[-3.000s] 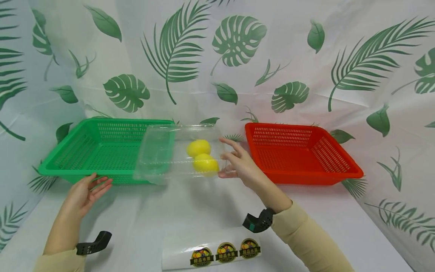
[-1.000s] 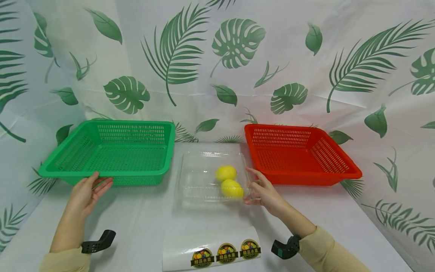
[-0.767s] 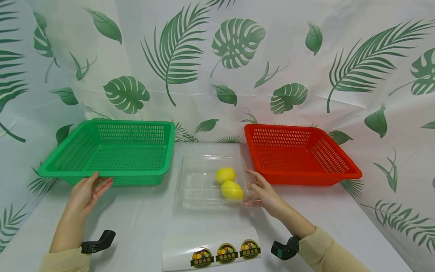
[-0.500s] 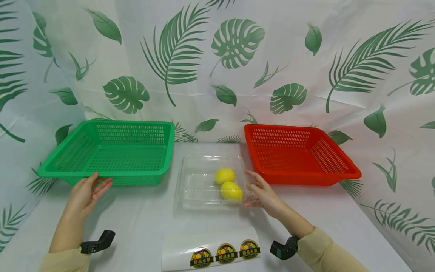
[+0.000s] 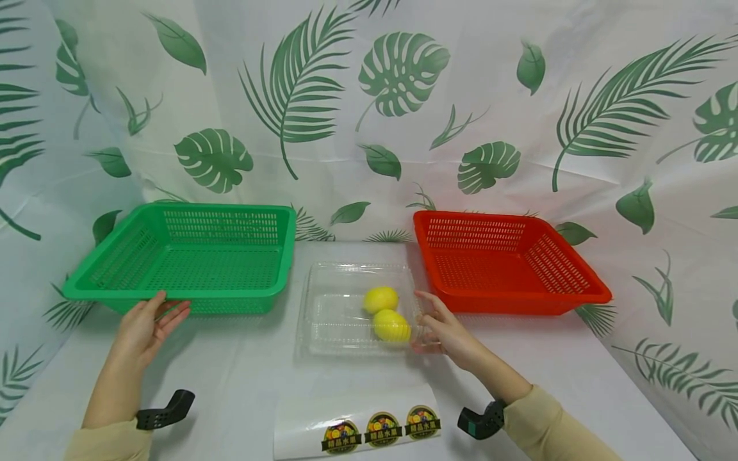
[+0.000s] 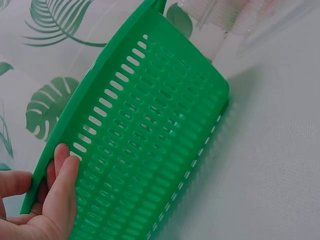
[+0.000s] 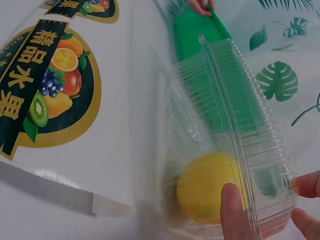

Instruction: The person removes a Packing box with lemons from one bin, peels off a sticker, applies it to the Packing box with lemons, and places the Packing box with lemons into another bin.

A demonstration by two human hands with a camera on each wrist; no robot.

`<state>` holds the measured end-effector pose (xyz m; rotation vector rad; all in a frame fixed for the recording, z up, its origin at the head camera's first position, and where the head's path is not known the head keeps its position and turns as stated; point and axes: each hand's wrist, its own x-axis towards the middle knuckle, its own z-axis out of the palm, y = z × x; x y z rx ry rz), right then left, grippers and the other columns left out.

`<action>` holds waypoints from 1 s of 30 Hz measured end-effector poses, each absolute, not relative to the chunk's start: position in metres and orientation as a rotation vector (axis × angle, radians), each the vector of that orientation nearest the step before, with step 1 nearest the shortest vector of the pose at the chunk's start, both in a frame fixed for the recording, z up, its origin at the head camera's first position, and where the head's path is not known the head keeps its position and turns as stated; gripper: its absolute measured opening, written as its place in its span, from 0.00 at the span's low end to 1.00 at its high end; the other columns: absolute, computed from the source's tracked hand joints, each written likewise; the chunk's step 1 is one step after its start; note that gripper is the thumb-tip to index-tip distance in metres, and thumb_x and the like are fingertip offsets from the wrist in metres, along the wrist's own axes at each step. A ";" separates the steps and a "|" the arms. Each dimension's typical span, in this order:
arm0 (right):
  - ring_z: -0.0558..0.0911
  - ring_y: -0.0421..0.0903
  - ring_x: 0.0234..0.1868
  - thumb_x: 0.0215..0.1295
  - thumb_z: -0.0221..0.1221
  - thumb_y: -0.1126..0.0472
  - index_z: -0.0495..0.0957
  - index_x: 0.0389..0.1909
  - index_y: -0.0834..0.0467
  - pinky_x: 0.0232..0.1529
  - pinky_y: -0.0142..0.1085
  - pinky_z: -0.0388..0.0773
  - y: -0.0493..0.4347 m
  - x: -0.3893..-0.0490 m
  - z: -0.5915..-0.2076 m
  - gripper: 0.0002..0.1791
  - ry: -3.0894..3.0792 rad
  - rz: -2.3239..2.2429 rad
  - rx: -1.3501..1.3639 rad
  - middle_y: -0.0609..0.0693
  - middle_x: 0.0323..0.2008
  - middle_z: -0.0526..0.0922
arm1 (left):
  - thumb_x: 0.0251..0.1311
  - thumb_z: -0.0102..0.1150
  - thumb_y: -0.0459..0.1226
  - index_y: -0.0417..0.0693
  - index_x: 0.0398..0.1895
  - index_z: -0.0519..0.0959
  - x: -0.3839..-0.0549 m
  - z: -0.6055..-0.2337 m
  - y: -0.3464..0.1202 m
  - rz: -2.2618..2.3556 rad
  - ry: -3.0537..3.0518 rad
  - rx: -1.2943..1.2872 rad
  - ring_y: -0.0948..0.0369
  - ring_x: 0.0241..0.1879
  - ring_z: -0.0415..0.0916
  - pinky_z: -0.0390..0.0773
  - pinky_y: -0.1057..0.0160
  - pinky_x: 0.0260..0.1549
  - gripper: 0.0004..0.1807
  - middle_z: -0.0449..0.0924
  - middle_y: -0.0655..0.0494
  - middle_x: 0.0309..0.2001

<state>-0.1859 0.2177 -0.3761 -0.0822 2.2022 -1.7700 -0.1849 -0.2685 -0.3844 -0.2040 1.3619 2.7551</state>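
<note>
In the head view a clear plastic clamshell box (image 5: 340,304) lies closed on the white table, between the two baskets. Two lemons (image 5: 380,299) show through its lid, both toward the right end. My right hand (image 5: 446,330) holds that right end, with thumb and fingers spread around its edge in the right wrist view. On the left, my left hand (image 5: 147,330) pinches the front rim of a green plastic basket (image 5: 273,294). The left wrist view has the thumb on one side of this rim and the fingers on the other.
A red plastic basket (image 5: 507,304) stands at the back right, just beyond the right hand. Nearer the front lies a white sheet (image 5: 305,422) with three round fruit stickers (image 5: 383,429), its edge slightly curled. A leaf-patterned curtain (image 5: 323,77) hangs behind.
The clamshell box came down from a raised, tilted position beside the green basket and moved right onto the table, my right hand going with it. My left hand stayed at the green rim.
</note>
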 end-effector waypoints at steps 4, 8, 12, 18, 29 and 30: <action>0.76 0.48 0.28 0.65 0.44 0.64 0.47 0.69 0.52 0.42 0.47 0.78 0.219 -0.186 -0.377 0.32 2.212 -1.762 -0.068 0.68 0.52 0.60 | 0.65 0.48 0.40 0.43 0.44 0.54 -0.186 -0.385 -0.268 2.746 1.373 -0.197 0.59 0.36 0.81 0.76 0.66 0.43 0.16 0.74 0.52 0.34; 0.80 0.52 0.32 0.66 0.45 0.61 0.48 0.70 0.50 0.41 0.47 0.78 0.221 -0.185 -0.376 0.31 2.203 -1.756 -0.041 0.67 0.59 0.56 | 0.65 0.47 0.41 0.47 0.49 0.54 -0.186 -0.389 -0.270 2.735 1.328 -0.187 0.58 0.37 0.81 0.76 0.64 0.44 0.17 0.75 0.51 0.34; 0.81 0.57 0.39 0.68 0.45 0.56 0.47 0.71 0.48 0.40 0.46 0.79 0.224 -0.183 -0.373 0.32 2.197 -1.738 -0.042 0.64 0.66 0.48 | 0.66 0.46 0.40 0.55 0.65 0.43 -0.187 -0.396 -0.274 2.726 1.274 -0.198 0.56 0.39 0.80 0.75 0.62 0.46 0.30 0.76 0.49 0.35; 0.81 0.58 0.40 0.69 0.45 0.52 0.45 0.71 0.49 0.40 0.45 0.79 0.231 -0.179 -0.369 0.32 2.211 -1.736 -0.023 0.69 0.63 0.55 | 0.66 0.47 0.39 0.47 0.52 0.57 -0.184 -0.396 -0.275 2.665 1.310 -0.159 0.55 0.40 0.80 0.75 0.61 0.46 0.16 0.77 0.49 0.37; 0.80 0.59 0.41 0.69 0.47 0.51 0.48 0.70 0.50 0.41 0.46 0.79 0.241 -0.167 -0.367 0.32 2.258 -1.677 -0.018 0.69 0.60 0.61 | 0.69 0.40 0.36 0.53 0.38 0.75 -0.166 -0.383 -0.261 2.423 1.535 -0.032 0.60 0.39 0.80 0.76 0.64 0.44 0.10 0.77 0.54 0.38; 0.80 0.59 0.41 0.69 0.47 0.51 0.48 0.70 0.50 0.41 0.47 0.78 0.242 -0.165 -0.366 0.32 2.265 -1.674 -0.024 0.69 0.60 0.60 | 0.70 0.40 0.37 0.53 0.39 0.74 -0.165 -0.383 -0.260 2.402 1.565 -0.017 0.60 0.39 0.79 0.76 0.64 0.44 0.09 0.77 0.55 0.38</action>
